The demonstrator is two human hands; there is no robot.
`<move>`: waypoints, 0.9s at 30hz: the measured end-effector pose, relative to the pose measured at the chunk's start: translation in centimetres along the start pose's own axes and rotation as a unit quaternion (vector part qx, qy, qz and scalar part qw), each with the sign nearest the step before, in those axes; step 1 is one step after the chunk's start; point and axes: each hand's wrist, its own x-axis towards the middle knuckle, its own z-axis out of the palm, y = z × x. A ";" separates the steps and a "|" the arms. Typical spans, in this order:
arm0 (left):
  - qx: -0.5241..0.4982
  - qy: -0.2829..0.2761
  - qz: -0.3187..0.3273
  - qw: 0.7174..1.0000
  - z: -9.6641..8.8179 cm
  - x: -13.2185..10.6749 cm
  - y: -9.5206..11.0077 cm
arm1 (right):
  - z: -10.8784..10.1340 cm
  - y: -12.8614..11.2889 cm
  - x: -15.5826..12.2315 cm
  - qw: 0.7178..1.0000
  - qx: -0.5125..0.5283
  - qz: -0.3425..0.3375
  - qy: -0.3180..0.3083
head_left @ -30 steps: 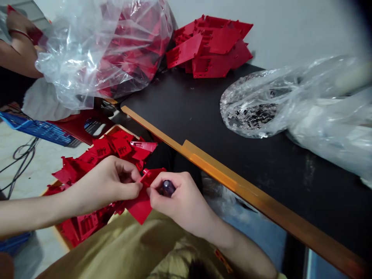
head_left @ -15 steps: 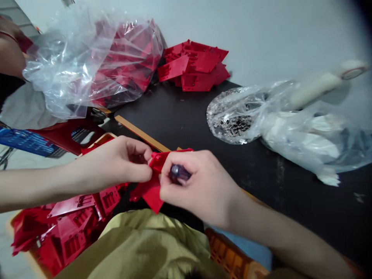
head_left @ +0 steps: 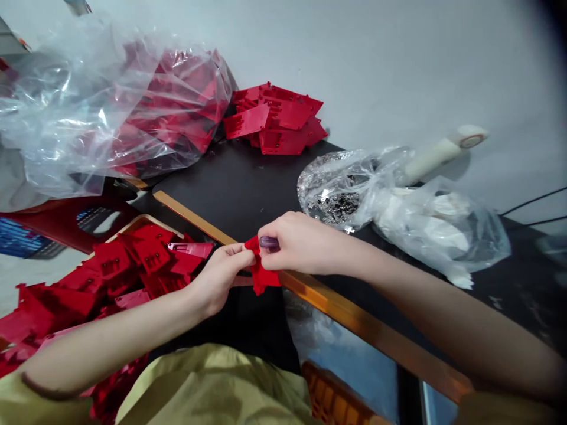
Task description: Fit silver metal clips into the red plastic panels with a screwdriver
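Even brightness, somewhat blurred corners

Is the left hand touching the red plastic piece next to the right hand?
Touching. The head view shows the left hand with its fingers pressed against the red plastic piece, beside the right hand.
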 end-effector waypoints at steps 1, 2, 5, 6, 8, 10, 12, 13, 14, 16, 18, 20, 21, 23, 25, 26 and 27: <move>-0.018 0.007 0.003 1.000 0.1 0.1 -0.4 | 0.0 0.2 0.3 1.000 -0.003 -0.006 -0.002; -0.036 0.016 0.006 0.999 0.3 0.2 -0.7 | 0.0 0.5 0.6 1.000 -0.002 -0.013 -0.005; -0.084 0.047 0.016 0.995 0.6 0.4 -1.4 | 0.0 1.6 1.3 0.999 0.029 -0.028 -0.001; -0.097 0.057 0.019 0.993 0.7 0.5 -1.7 | 0.1 2.1 1.4 0.998 0.058 -0.026 0.020; -0.118 0.073 0.021 0.990 0.8 0.5 -2.3 | 0.5 3.2 1.5 0.982 0.153 -0.021 0.109; -0.132 0.086 0.024 0.987 0.9 0.5 -2.9 | 1.0 4.4 1.2 0.928 0.278 -0.010 0.247; -0.143 0.099 0.031 0.984 1.0 0.5 -3.5 | 1.8 5.6 0.6 0.844 0.378 -0.014 0.382; -0.148 0.105 0.036 0.983 1.1 0.6 -3.8 | 2.3 6.1 0.3 0.803 0.406 -0.018 0.436; -0.151 0.113 0.041 0.981 1.1 0.6 -4.1 | 2.8 6.7 -0.1 0.770 0.427 -0.018 0.474; -0.156 0.126 0.049 0.978 1.3 0.8 -4.7 | 4.3 7.6 -0.7 0.733 0.460 0.002 0.500; -0.159 0.137 0.055 0.976 1.5 0.9 -5.3 | 6.0 8.4 -1.1 0.730 0.490 0.043 0.474; -0.161 0.145 0.061 0.974 1.6 1.1 -6.0 | 7.8 9.2 -1.4 0.748 0.508 0.074 0.421; -0.161 0.147 0.063 0.974 1.6 1.2 -6.4 | 8.6 9.6 -1.5 0.758 0.512 0.085 0.395; -0.161 0.152 0.066 0.973 1.6 1.3 -7.0 | 9.9 10.2 -1.7 0.776 0.518 0.106 0.344; -0.161 0.156 0.070 0.972 1.6 1.4 -7.4 | 10.5 10.6 -2.1 0.790 0.519 0.123 0.302; -0.161 0.157 0.071 0.972 1.5 1.4 -7.5 | 10.7 10.7 -2.4 0.805 0.508 0.125 0.280; -0.160 0.157 0.071 0.972 1.5 1.4 -7.7 | 10.8 10.7 -2.6 0.827 0.485 0.122 0.258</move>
